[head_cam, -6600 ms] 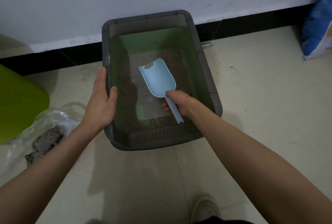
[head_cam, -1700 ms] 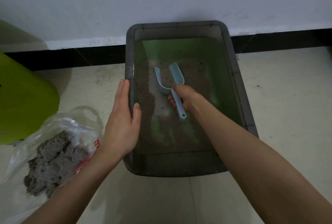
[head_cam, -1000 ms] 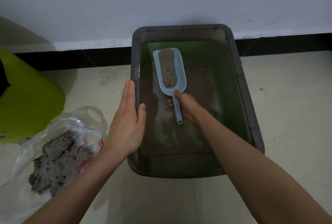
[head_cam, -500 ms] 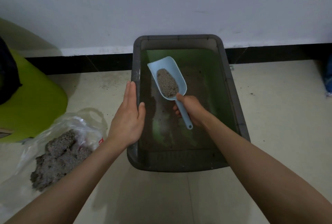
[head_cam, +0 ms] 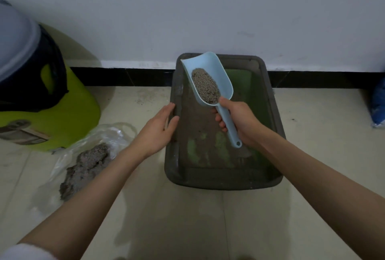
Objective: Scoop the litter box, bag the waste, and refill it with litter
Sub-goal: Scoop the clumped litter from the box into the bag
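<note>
A grey litter box with a green inside stands on the floor against the wall, a thin layer of litter on its bottom. My right hand grips the handle of a light blue scoop, which is lifted above the box and carries a pile of grey litter. My left hand holds the box's left rim, thumb inside and fingers straight along the outside. Left of the box lies a clear plastic bag holding a heap of grey waste.
A lime green bin-like container with a dark band and a grey lid stands at the left. A blue bag lies at the right edge. Black skirting runs along the white wall. Pale tiled floor surrounds the box.
My right hand scooped litter from the bottom of the box and raised the loaded scoop, swinging it slightly left over the box. My left hand stayed on the left rim.
</note>
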The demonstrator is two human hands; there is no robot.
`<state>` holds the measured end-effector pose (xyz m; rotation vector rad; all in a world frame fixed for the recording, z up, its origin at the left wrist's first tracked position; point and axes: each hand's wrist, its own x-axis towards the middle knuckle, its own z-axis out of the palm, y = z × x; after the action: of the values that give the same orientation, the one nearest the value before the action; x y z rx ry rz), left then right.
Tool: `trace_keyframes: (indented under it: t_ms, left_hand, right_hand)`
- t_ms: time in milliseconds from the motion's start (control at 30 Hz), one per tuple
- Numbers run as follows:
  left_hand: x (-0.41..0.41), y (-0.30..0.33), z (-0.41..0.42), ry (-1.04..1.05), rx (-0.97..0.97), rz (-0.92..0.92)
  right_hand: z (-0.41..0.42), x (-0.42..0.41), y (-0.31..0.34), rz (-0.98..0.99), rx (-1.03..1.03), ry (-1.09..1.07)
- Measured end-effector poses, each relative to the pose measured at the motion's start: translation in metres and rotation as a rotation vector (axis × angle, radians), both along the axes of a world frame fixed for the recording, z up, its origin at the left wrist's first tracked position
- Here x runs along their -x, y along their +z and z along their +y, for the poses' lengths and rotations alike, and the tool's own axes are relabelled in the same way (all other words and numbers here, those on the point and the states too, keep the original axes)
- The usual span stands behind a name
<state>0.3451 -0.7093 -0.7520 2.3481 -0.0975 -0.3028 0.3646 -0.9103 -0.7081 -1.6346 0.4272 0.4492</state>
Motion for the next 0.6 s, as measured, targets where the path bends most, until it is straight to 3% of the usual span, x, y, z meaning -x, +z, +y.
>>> trace_keyframes:
  t_ms: [100, 267, 400, 600]
  left_hand:
    - [0.026, 0.005, 0.043, 0.084, -0.052, -0.087]
    - [0.087, -0.014, 0.134, 0.438, -0.148, -0.205]
    - [0.124, -0.051, 0.191, 0.569, -0.34, -0.09]
    - [0.138, -0.073, 0.216, 0.74, -0.34, 0.044]
  right_hand:
    - [0.026, 0.012, 0.013, 0.024, -0.023, 0.118]
    - [0.072, 0.034, 0.02, 0.12, 0.024, 0.384]
    - [0.112, 0.048, 0.016, 0.178, 0.203, 0.653]
    - [0.196, 0.061, 0.003, 0.104, 0.493, 1.039]
